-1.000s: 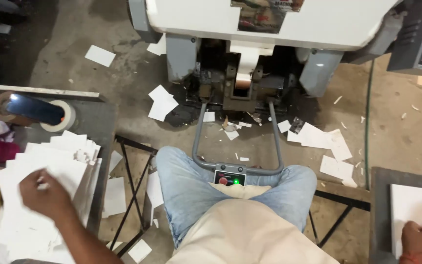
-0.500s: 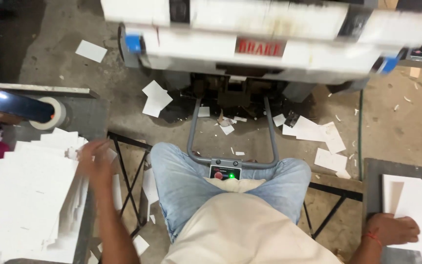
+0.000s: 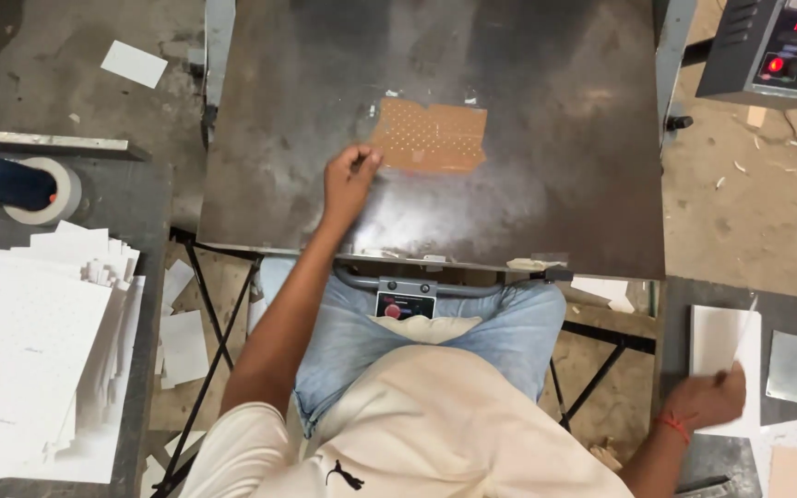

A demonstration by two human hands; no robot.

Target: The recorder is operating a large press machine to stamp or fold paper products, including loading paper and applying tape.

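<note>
A dark metal press plate (image 3: 546, 120) fills the upper middle of the head view. On it lies a brown perforated card (image 3: 431, 136). My left hand (image 3: 348, 180) reaches over the plate and pinches the card's left edge. My right hand (image 3: 707, 397) is at the lower right and holds a thin white sheet by its edge, above a white stack (image 3: 721, 341) on the right side table. My legs in blue jeans (image 3: 352, 332) sit under the plate's front edge.
A tall pile of white perforated sheets (image 3: 29, 360) fills the left table, beside a roll of tape (image 3: 43, 194). A control box with red and green lights (image 3: 777, 51) is at the top right. Paper scraps (image 3: 182, 337) litter the floor.
The press plate has swung down flat in front of me. My left hand left the pile on the left and went to the brown card. My right hand lifted a white sheet.
</note>
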